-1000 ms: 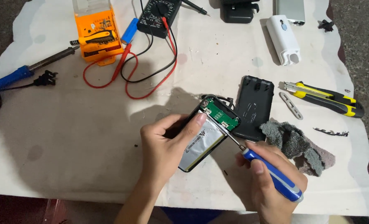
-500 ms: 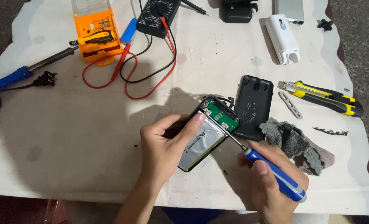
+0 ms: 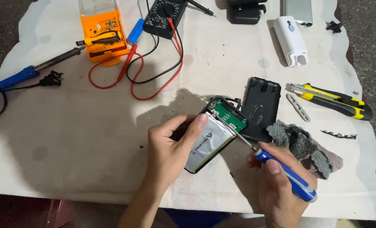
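An opened power bank (image 3: 213,137) lies on the white table cover, showing a silver flat battery and a green circuit board (image 3: 229,116). My left hand (image 3: 171,147) holds it down, thumb pressed on the battery's upper edge. My right hand (image 3: 278,185) grips a blue-handled screwdriver (image 3: 280,171); its metal tip rests at the seam between battery and circuit board. The black back cover (image 3: 261,107) lies just right of the device.
A grey rag (image 3: 306,145) lies by my right hand. A yellow-black utility knife (image 3: 333,101), a white case (image 3: 290,40), a multimeter (image 3: 164,17) with red and black leads, an orange tool box (image 3: 101,31) and a blue soldering iron (image 3: 27,74) lie around.
My right hand and the screwdriver handle shifted very slightly; the tip stays at the circuit board. My left hand has not moved.
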